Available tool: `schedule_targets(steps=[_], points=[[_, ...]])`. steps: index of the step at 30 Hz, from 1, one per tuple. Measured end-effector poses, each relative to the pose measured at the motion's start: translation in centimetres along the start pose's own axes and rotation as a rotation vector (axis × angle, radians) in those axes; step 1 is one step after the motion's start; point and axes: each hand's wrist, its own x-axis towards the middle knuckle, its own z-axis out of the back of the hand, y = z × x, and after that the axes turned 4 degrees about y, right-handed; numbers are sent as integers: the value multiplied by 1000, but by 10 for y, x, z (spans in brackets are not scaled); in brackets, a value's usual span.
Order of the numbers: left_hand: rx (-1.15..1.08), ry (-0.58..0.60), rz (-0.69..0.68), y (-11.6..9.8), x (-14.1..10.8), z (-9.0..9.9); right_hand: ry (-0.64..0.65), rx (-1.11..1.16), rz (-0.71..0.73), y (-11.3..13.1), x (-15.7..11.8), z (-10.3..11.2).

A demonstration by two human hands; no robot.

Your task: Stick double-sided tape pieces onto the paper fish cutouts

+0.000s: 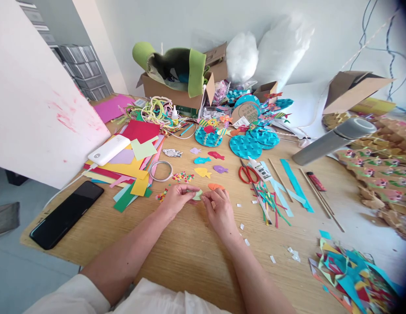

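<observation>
Head view: The light green paper piece (198, 195) lies between the two hands, above the wooden table (186, 244). Left hand (180, 197): thumb and fingers closed on its left edge. Right hand (218, 207): fingertips pinched at its right edge; whether they grip it cannot be told. The fingers partly cover its outline. The cardboard box (177, 93) contains green material (197, 72); deeper contents are unclear.

green paper (198, 195) partly hidden by fingers (189, 188), white clothing (163, 301) cut off below
</observation>
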Motion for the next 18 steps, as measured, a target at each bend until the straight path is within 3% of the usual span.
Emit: schedule_targets(steps=[5,11,18], points=[[-12,-33,-5,2,2,2,-63,45,-27,3,0,2],[15,10,-3,3,2,1,-121,131,-82,3,1,4],[117,90,-12,1,-1,0,29,291,-137,2,2,1]])
